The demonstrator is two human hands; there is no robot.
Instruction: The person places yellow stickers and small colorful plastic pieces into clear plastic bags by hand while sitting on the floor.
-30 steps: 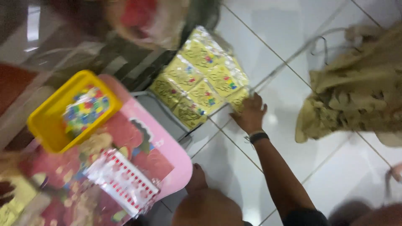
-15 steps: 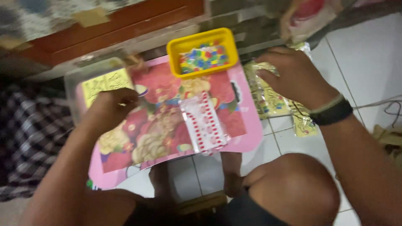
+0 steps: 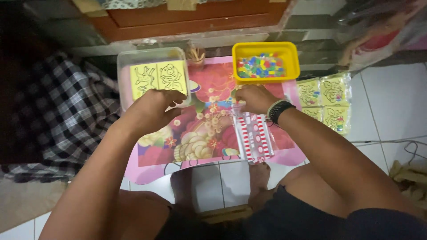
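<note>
A clear packet with red-and-white striped edges (image 3: 254, 135) lies on the small pink table (image 3: 147, 171), on its flowery picture top. The right hand (image 3: 253, 98) pinches the packet's top edge with fingers curled shut. The left hand (image 3: 151, 106) rests at the rim of a clear tub (image 3: 151, 55) holding yellow picture cards (image 3: 158, 76) — fingers bent (its grip cannot be told). A yellow tray of coloured bits (image 3: 265, 62) sits just above the right hand.

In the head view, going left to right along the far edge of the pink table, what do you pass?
Checked cloth → clear box with yellow picture sheets, which the left hand touches → yellow tray of coloured pieces, just beyond the right hand → packets of yellow sheets on the floor.
</note>
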